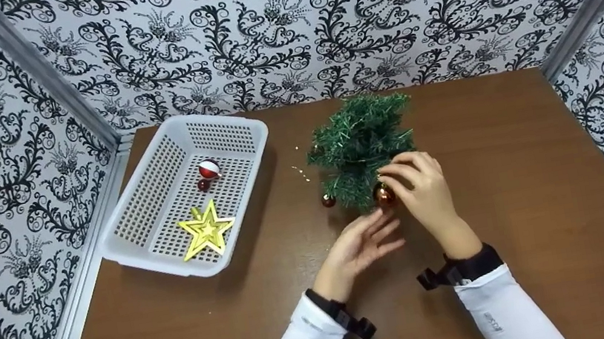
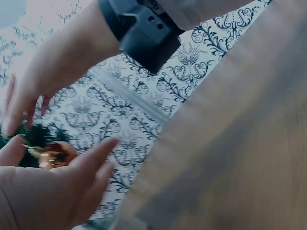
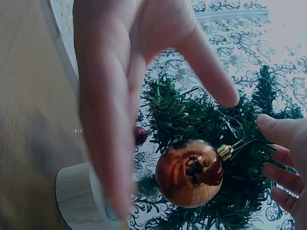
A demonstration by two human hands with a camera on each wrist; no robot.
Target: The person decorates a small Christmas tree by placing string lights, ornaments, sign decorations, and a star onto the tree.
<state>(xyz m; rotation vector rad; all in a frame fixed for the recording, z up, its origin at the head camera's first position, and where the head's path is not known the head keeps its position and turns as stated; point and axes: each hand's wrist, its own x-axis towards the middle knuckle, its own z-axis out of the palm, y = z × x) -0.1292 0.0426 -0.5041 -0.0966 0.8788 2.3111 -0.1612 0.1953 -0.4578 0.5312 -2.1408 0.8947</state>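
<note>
A small green artificial Christmas tree (image 1: 360, 147) stands on the table, its round wooden base (image 3: 79, 196) visible in the right wrist view. At its front right hangs a shiny copper Christmas bauble (image 1: 384, 195) with a gold cap and thin string. My right hand (image 1: 420, 183) is at the branches just above, its bent thumb and fingers pinching by the string. Below and left of the bauble, my left hand (image 1: 361, 245) is spread, fingers extended and apart from it. Blurred, that left hand (image 3: 108, 96) crosses the right wrist view. A small dark red bauble (image 1: 328, 200) hangs at the tree's lower left.
Left of the tree stands a white perforated plastic basket (image 1: 129, 255). Inside lie a gold star topper (image 1: 208, 229), a red and white bauble (image 1: 209, 169) and a small dark red bauble (image 1: 204, 184). White specks (image 1: 303, 175) lie on the brown table (image 1: 497, 161); patterned walls (image 1: 278, 26) surround it.
</note>
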